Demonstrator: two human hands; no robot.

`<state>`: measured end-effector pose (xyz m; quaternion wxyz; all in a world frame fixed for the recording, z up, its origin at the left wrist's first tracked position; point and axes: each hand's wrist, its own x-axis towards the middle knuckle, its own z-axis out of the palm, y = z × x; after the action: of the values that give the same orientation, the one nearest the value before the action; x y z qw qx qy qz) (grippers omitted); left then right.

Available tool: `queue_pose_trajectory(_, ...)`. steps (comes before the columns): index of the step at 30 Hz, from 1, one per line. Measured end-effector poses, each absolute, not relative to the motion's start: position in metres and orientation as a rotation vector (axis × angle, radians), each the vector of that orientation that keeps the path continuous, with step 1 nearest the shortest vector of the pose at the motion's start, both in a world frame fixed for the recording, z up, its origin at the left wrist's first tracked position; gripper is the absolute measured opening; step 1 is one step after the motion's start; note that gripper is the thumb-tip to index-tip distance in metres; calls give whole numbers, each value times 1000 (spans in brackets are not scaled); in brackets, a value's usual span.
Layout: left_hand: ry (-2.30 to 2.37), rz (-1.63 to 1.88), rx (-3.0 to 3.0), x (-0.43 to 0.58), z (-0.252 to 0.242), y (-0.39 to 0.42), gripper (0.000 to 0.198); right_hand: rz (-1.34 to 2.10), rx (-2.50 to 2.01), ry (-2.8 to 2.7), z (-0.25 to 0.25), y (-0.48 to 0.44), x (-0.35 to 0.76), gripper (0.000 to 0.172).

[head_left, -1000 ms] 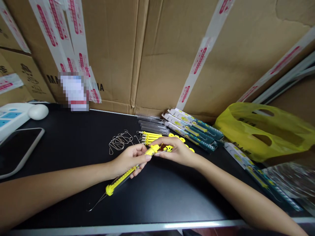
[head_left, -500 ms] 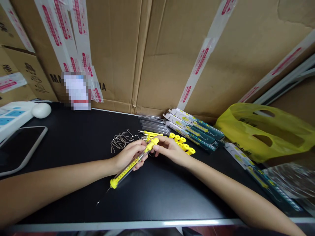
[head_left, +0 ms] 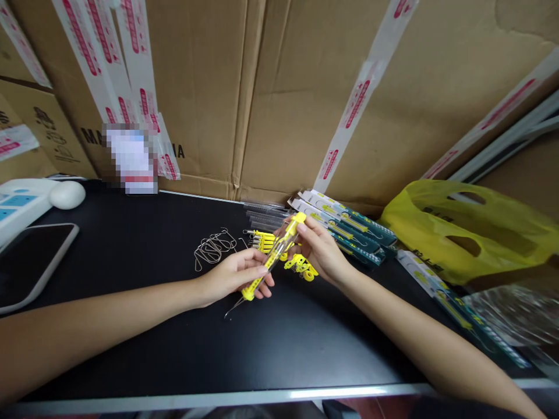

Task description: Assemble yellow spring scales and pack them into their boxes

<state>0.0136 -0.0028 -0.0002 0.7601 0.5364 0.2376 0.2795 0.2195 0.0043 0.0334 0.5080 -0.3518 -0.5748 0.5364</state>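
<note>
A clear tubular spring scale with a yellow scale inside and yellow end caps is held tilted above the black table. My left hand is closed around its lower half, and a thin metal hook sticks out below. At the upper cap, my right hand pinches the tube between thumb and fingers. Behind the hands lie yellow inner rods, and small yellow caps sit just under my right hand. Left of these is a tangle of metal hooks. Several clear tubes lie at the back.
Printed spring scale boxes are stacked at back right, with another box nearer. A yellow plastic bag and clear wrap lie at far right. A phone and a power strip are on the left. Cardboard cartons stand behind.
Both hands have moved the spring scale up and to the right, and it now stands steeper. My right hand has shifted rightward, so small yellow caps beneath it now show.
</note>
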Motion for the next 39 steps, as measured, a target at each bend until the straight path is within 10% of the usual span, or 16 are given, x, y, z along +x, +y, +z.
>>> queue_pose_trajectory(39,528,200,2218,10,14,-19,36,1177,-839,-1170,46,40,259,29)
